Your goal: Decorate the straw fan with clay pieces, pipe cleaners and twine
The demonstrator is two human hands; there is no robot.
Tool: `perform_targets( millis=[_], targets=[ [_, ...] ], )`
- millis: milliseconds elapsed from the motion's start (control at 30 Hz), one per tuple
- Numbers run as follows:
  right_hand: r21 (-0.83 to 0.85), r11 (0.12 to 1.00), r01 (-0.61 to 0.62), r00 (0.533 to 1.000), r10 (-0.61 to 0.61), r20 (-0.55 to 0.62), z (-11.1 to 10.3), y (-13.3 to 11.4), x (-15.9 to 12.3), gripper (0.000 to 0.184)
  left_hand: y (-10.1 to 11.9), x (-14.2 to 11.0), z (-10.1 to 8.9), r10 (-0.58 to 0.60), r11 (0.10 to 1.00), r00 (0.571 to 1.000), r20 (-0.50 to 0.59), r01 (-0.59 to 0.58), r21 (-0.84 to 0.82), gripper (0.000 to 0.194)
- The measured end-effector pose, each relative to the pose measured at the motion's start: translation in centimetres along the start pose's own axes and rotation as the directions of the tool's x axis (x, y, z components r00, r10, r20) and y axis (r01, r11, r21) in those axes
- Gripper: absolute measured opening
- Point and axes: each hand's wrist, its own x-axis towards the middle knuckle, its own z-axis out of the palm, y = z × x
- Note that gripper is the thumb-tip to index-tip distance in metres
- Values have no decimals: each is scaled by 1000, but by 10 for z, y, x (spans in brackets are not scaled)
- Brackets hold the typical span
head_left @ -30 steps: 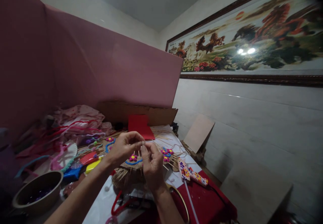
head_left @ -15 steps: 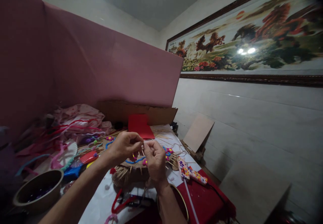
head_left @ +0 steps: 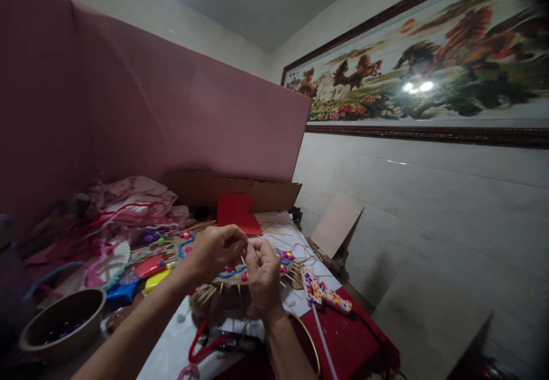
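Observation:
My left hand (head_left: 219, 250) and my right hand (head_left: 263, 271) meet fingertip to fingertip above the table, both closed in a pinch. Whatever lies between the fingers is too small to make out. Under them sits a brown craft piece (head_left: 235, 280) with short wooden sticks poking out round its edge. Blue wavy strips and pink and yellow blobs decorate its top, partly hidden by my hands. Right of it lies a flower-patterned glue gun (head_left: 312, 286) with a clear glue stick (head_left: 325, 340) reaching toward me.
At left stands a bowl (head_left: 71, 352) of dark shiny bits. Near it are a blue packet (head_left: 122, 294), a yellow packet (head_left: 157, 280) and a red packet (head_left: 149, 267). Red paper (head_left: 235, 215) and a cardboard strip (head_left: 274, 196) lie behind. A red pipe cleaner (head_left: 198, 343) rests in front.
My left hand has shifted slightly to the right, and its fingers stay against those of my right hand. The things on the table have not moved.

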Motion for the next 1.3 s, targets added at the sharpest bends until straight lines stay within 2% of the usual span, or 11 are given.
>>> perform_targets(
  millis=[200,267,433,600,767,933,1033,1133,1200,1300],
  targets=[
    [-63,998,8,995,-15,-99,1,5,-1,22,0,1,18,124,968,980,-153,-85,238,10],
    [-53,999,-6,994,0,-111,1,5,-1,22,-2,2,20,130,971,974,-183,-88,222,11],
    [12,1000,-21,994,22,-111,3,1,-1,24,-5,3,14,-55,991,999,0,54,-122,14],
    [32,999,-43,995,46,-84,-1,1,-1,22,-4,3,9,-60,981,996,69,72,-179,20],
    [-15,1000,2,999,-3,-51,-3,3,1,21,-8,2,7,-24,997,998,53,28,-71,17],
    [-50,999,14,999,-16,-41,-3,6,2,18,-10,2,11,92,980,995,-26,-86,179,13],
    [-50,999,10,998,-13,-63,-2,8,1,18,-12,2,16,142,964,988,-65,-123,237,12],
    [-16,1000,-6,996,4,-84,-2,9,2,19,-12,2,18,116,985,990,-84,-104,140,11],
    [37,999,-19,995,22,-94,-1,8,3,19,-12,3,17,44,997,998,-41,-46,-56,15],
    [149,988,-36,996,48,-79,-2,6,4,20,-12,3,13,-78,927,994,77,101,-362,27]
  ],
)
